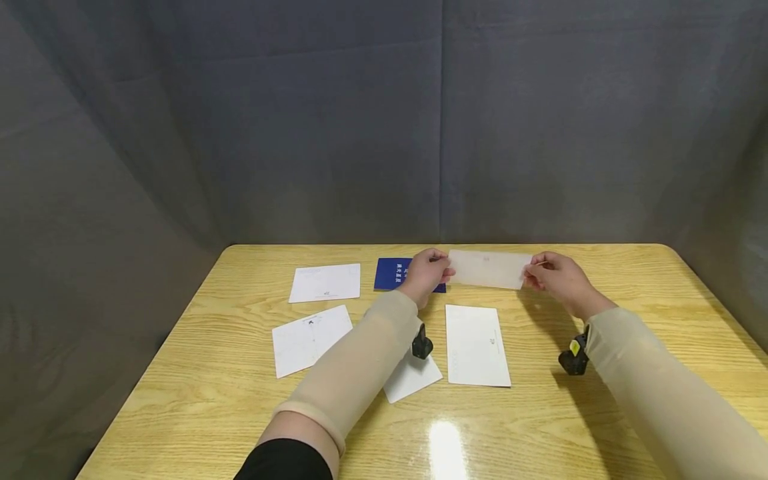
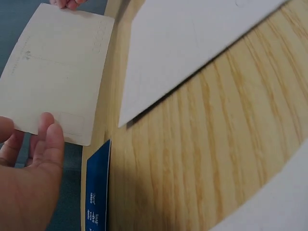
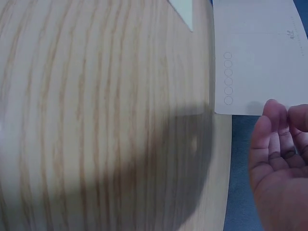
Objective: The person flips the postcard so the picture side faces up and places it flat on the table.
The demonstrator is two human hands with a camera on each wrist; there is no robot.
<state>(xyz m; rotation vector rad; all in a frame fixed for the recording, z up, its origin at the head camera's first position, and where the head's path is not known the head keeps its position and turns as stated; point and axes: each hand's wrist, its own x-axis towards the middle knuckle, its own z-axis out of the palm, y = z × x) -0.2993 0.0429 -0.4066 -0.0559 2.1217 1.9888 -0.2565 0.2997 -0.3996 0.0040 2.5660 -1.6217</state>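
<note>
Head view: pale card (image 1: 487, 269) stretching between left hand (image 1: 425, 275) and right hand (image 1: 558, 277)

Both hands are holding the pale card by its opposite short ends, off the table (image 1: 198, 373) and over its far part. Thumb and fingers of the left hand are pinching one end; those of the right hand are pinching the other. The right wrist camera is showing a column of small printed circles along the card's right-hand end.

Just beside the left hand, a blue card (image 1: 391, 273) with white characters is lying on the table, partly hidden by that hand. Nearer the person, an upright white card (image 1: 477, 347) is lying below the held one. Another white card (image 1: 413, 379) is showing partly from under the left forearm. Further left, two more are lying apart: an upper left card (image 1: 325, 283) and a lower left card (image 1: 309, 340), the latter turned at a slant. Beige sleeves (image 1: 354, 367) are covering the forearms, and a grey curtain (image 1: 330, 133) is hanging behind the table.
</note>
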